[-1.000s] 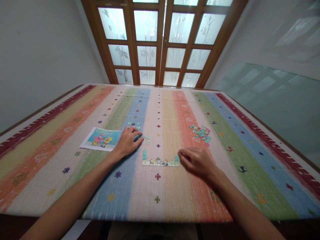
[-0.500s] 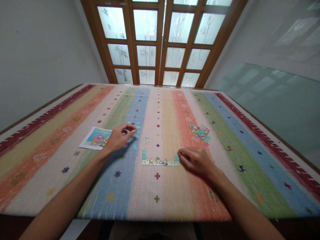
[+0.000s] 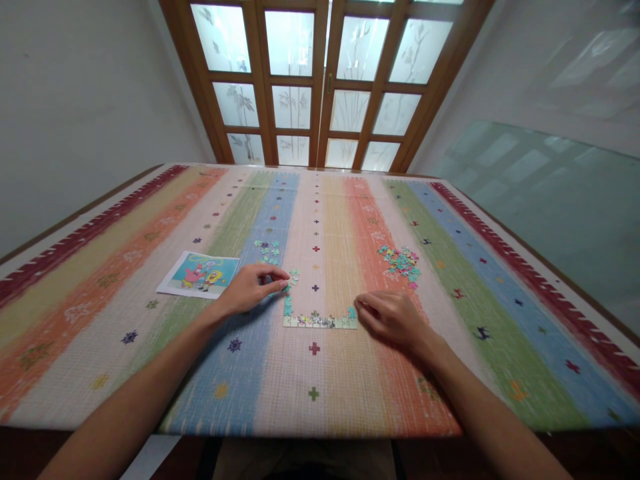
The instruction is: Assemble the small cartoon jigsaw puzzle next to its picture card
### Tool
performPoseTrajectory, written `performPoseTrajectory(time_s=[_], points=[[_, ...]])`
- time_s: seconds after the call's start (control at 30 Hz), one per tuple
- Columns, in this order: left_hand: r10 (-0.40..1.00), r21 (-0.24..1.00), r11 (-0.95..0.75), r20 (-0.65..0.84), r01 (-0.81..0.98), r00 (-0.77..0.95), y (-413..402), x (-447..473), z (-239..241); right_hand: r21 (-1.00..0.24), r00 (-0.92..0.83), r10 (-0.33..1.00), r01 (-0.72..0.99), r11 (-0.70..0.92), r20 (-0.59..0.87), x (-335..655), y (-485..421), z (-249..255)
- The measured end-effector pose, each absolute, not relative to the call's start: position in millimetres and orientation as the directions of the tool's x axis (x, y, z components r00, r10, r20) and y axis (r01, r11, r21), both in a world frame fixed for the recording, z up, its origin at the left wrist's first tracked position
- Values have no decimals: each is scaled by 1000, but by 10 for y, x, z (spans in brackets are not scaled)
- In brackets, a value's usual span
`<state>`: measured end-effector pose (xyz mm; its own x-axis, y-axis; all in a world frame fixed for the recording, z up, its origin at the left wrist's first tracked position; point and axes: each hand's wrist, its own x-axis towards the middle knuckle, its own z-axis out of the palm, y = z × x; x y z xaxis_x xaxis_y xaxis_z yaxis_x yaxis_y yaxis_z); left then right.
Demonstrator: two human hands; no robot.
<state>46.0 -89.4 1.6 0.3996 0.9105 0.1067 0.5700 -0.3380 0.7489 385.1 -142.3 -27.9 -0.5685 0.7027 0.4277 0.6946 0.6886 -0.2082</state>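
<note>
A partly joined jigsaw border lies mid-table, a bottom row with short upright ends at left and right. My left hand rests beside its left upright, fingers pinched on a small teal puzzle piece at the upright's top. My right hand lies curled on the cloth, its fingertips touching the border's right end; whether it holds anything is hidden. A small group of loose pieces lies beyond my left hand. A bigger pile of pieces sits beyond my right hand.
A cartoon reference picture lies flat to the left of my left hand. The striped tablecloth covers the whole table. Wooden glazed doors stand behind the far edge, and a glass panel runs along the right wall.
My left hand reached back to the loose pieces near the picture, then came forward and right to the border's left upright with a piece. My right hand stayed put.
</note>
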Motion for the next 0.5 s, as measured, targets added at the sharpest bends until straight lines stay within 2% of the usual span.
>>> performPoseTrajectory(time_s=[0.5], points=[[881,665,-428,154,612,448,-919,530,-100,-218,-580,697,681,699,422,3837,-1444,-256]])
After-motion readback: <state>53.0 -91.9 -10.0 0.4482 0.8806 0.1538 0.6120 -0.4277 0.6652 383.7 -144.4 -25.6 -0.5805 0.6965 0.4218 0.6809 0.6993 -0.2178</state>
